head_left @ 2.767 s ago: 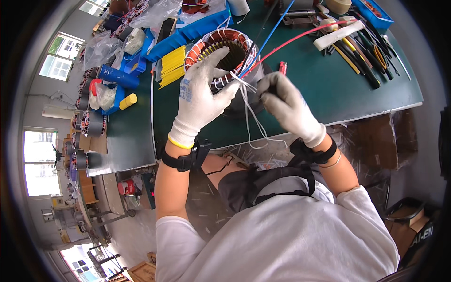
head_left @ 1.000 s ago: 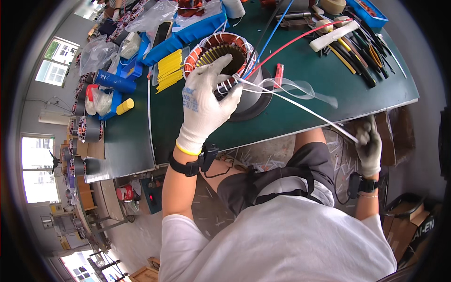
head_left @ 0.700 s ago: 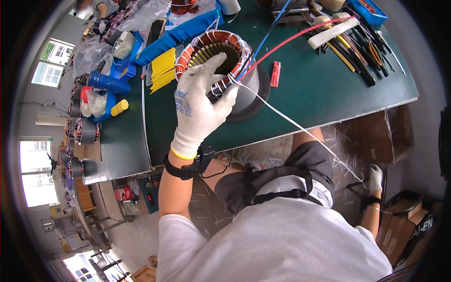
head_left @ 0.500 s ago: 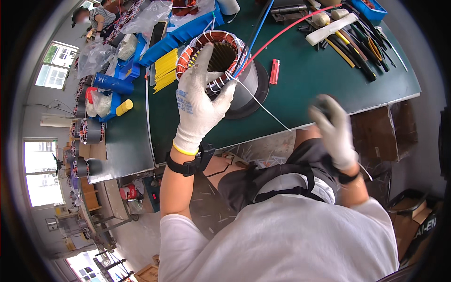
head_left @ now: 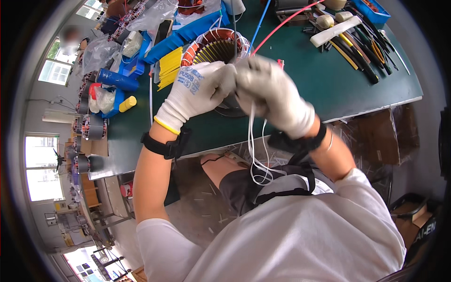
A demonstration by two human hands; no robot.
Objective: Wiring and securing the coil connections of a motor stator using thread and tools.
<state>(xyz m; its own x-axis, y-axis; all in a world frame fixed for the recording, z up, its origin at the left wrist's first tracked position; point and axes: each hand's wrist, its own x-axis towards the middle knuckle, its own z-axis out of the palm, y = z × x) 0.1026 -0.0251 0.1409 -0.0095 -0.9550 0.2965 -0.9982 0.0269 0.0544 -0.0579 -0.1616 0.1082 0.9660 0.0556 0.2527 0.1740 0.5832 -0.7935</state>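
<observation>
A motor stator (head_left: 191, 52) with copper windings laced in white cord stands on the green workbench, its near side hidden by my hands. My gloved left hand (head_left: 203, 85) is closed at the near rim, thumb and fingers pinched together; whatever is between them is hidden. Beside it, almost touching, my gloved right hand (head_left: 270, 91) is closed and a little blurred. White cord (head_left: 252, 136) hangs from it in loose loops down to my lap. A blue wire (head_left: 260, 23), a red wire (head_left: 286, 29) and a dark wire (head_left: 234, 33) rise behind the hands.
Yellow strips (head_left: 170, 68) lie left of the stator, near a long blue bin (head_left: 188, 35). Hand tools and a white-headed mallet (head_left: 325, 21) are piled at the far right. Left stand a blue cylinder (head_left: 116, 80) and a yellow roll (head_left: 128, 104). The bench's front edge (head_left: 376, 107) runs before me.
My right hand has come up from beside the bench edge to the stator, bringing the cord into loops. My left hand has slid from the stator's inside to its near rim and closed.
</observation>
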